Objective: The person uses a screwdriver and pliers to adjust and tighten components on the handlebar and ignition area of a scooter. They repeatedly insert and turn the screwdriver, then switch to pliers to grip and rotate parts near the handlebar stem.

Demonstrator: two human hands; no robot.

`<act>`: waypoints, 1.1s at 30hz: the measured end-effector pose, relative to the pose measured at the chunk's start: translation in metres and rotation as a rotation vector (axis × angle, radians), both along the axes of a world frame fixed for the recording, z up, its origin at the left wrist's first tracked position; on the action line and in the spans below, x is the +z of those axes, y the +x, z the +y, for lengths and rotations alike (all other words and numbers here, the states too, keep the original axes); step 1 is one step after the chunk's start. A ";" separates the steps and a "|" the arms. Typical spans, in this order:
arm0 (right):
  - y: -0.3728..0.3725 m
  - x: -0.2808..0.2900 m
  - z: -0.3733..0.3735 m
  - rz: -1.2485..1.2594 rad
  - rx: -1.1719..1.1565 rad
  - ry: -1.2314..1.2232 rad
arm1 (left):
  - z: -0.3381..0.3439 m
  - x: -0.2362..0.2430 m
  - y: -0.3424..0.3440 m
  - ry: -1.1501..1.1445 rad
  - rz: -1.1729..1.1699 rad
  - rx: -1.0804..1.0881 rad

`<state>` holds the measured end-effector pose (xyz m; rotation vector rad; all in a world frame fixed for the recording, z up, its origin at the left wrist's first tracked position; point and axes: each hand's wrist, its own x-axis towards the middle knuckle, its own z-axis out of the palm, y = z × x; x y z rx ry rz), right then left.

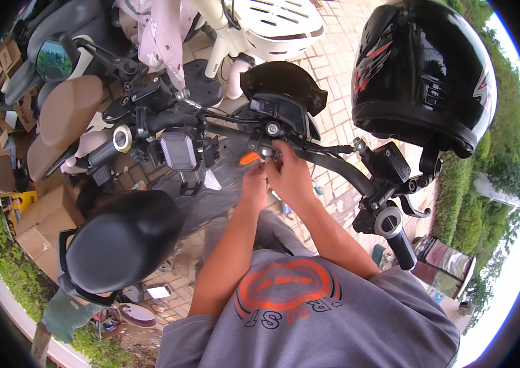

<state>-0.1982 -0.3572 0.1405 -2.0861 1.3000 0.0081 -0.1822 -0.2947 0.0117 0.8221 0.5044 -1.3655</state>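
Observation:
My left hand (pixel 254 182) is raised just below the centre of a scooter's black handlebar (pixel 341 173), its fingers curled and partly hidden by my other hand. My right hand (pixel 290 176) is beside it, fingers bent against a silver bolt fitting (pixel 265 148) at the handlebar stem; anything pinched between them is too small to make out. Above sits a dark display housing (pixel 262 110) with a black visor (pixel 283 83). A phone holder (pixel 176 151) is mounted left of my hands, and an orange reflector (pixel 249 159) shows behind them.
A black helmet (pixel 424 76) hangs at the right mirror stem. The right grip (pixel 402 248) points toward me. A black seat (pixel 122 242) is lower left, near cardboard boxes (pixel 48 227) and other scooters with brown seats (pixel 67 110). A white basket (pixel 272 24) is behind; hedges line the sides.

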 end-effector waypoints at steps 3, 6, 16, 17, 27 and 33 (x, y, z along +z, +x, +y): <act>0.017 -0.021 -0.020 0.321 0.149 -0.143 | -0.001 0.010 0.006 0.021 -0.105 -0.042; 0.031 -0.015 -0.029 0.451 0.223 -0.078 | 0.000 0.004 0.005 -0.029 -0.187 -0.094; 0.043 -0.027 -0.039 0.718 0.303 0.052 | 0.014 -0.003 0.007 -0.030 -0.078 0.018; 0.035 -0.031 -0.033 0.672 0.297 -0.034 | 0.013 -0.005 0.005 -0.043 -0.095 0.008; -0.037 -0.004 0.044 0.349 0.154 -0.037 | 0.012 -0.034 0.009 -0.096 -0.275 -0.037; -0.133 -0.021 0.078 0.488 0.054 0.193 | 0.014 -0.044 0.009 -0.115 -0.351 0.010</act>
